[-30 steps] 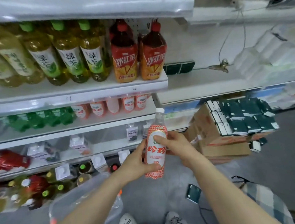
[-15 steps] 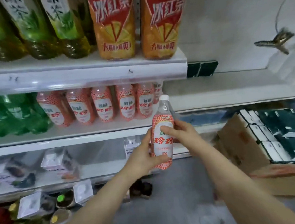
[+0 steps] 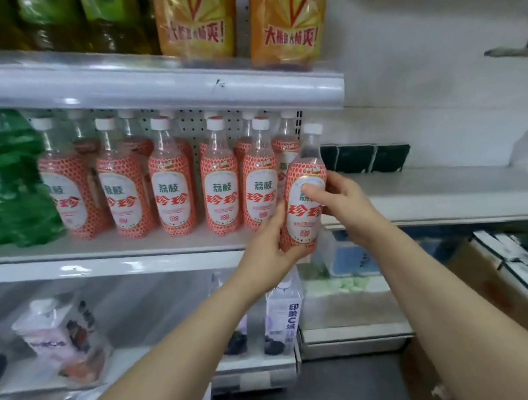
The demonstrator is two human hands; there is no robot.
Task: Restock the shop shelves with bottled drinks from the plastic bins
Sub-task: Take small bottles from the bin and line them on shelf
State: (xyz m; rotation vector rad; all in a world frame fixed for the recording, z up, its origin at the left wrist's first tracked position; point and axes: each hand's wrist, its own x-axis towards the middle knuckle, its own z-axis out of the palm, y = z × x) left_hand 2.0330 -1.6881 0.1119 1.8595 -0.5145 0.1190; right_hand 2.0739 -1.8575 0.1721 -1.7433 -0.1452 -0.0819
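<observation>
The left hand [image 3: 268,247] curled round the lychee bottle's [image 3: 302,218] lower body from seven o'clock. The right hand [image 3: 347,205] wrapped its shoulder from three o'clock, thumb on the label. The bottle hung at the shelf lip [image 3: 102,265], not yet set down. If it went in tilted, its rounded base could have toppled the matching row [image 3: 220,187] at ten o'clock. It was slick, sleeved plastic with a tapered neck.

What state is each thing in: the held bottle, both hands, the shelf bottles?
held bottle: capped, slightly tilted, off the shelf.
left hand: grips its lower part.
right hand: grips its label, thumb in front.
shelf bottles: capped, upright, in rows.
</observation>
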